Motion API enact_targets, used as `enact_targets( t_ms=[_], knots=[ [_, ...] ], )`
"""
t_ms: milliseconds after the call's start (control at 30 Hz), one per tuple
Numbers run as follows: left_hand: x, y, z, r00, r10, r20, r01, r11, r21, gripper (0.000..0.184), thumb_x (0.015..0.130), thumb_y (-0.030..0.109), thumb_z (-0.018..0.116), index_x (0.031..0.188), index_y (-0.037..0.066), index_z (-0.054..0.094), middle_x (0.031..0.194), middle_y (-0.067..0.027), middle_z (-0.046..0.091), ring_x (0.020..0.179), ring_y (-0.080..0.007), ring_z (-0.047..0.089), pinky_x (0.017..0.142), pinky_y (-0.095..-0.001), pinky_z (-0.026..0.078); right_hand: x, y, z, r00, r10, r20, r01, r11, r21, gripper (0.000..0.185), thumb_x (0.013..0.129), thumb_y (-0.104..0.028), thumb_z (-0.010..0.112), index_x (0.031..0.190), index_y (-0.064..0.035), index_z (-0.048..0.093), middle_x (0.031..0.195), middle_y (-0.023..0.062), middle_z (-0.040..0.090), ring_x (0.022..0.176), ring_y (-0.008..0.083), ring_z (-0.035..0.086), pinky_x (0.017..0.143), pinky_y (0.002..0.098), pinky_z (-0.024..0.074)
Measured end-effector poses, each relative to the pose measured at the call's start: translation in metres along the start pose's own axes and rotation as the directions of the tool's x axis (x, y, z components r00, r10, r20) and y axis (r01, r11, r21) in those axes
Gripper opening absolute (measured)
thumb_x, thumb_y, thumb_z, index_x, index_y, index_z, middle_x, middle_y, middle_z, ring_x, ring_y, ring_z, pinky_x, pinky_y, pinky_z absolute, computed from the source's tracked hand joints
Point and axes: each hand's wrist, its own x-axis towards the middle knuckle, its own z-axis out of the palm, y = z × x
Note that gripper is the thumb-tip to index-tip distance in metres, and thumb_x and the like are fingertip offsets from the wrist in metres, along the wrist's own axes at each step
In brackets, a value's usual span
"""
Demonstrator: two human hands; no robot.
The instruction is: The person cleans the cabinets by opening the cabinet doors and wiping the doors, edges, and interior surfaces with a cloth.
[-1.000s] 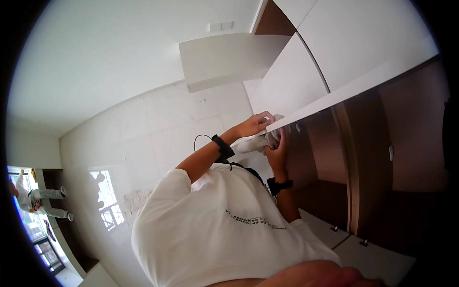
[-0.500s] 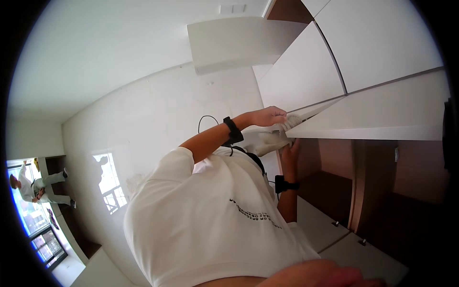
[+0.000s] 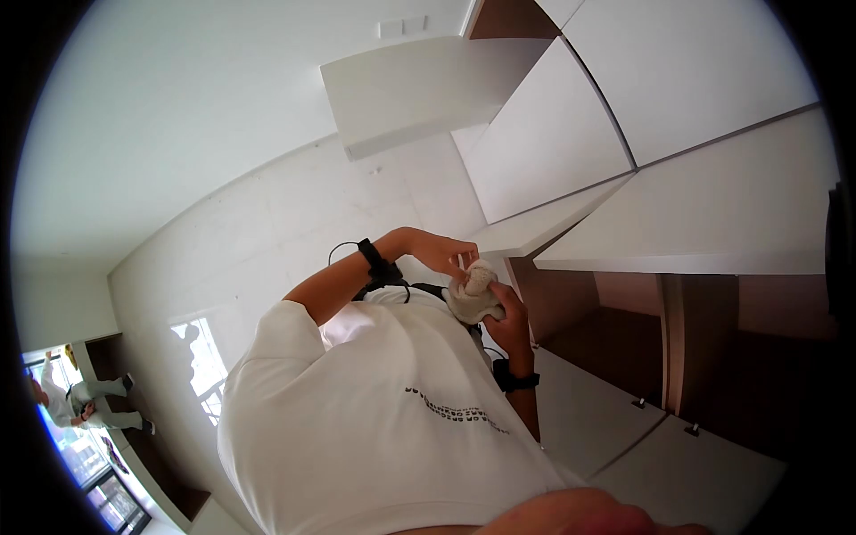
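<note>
I have both hands close together in front of the white T-shirt [image 3: 357,428], working one wadded off-white cloth [image 3: 476,301] between them. The left hand [image 3: 453,259] grips the cloth's upper edge with bent fingers; the right hand [image 3: 508,319] is wrapped about its other side, thumb and fingers closed on it. I can't make out every fingertip, since the folds hide some. From my camera the cloth sits between the shirt front and the near corner of the open cabinet [image 3: 671,343], held up in the hands and apart from that corner.

Each wrist wears a black strap: one on the left wrist [image 3: 379,260], the other on the right wrist [image 3: 517,378], with a thin cable [image 3: 342,244] looping beside the first. The cabinet shows me a brown interior behind a long white panel [image 3: 704,214]; along its lower edge, pale doors [image 3: 588,401] stand open, carrying small dark hinges [image 3: 639,403]. Flat white doors [image 3: 553,134] lie beyond the panel's far edge. Well apart, at the far left of my view, another person [image 3: 59,401] in pale trousers stands beside a bright window [image 3: 89,453].
</note>
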Motion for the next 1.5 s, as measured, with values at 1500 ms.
enact_targets(
  t_ms=[1500],
  knots=[
    [0.008, 0.134, -0.046, 0.720, 0.380, -0.581, -0.134, 0.897, 0.421, 0.041, 0.074, 0.027, 0.077, 0.094, 0.006, 0.047, 0.101, -0.0084, 0.055, 0.084, -0.0216, 0.056, 0.068, -0.0355, 0.045, 0.133, 0.013, -0.055, 0.772, -0.175, -0.611, 0.104, 0.983, -0.150, 0.072, 0.075, -0.015, 0.086, 0.128, -0.0010, 0.039, 0.120, 0.0153, 0.055, 0.112, 0.0255, 0.056, 0.097, 0.0383, 0.0449]
  ],
)
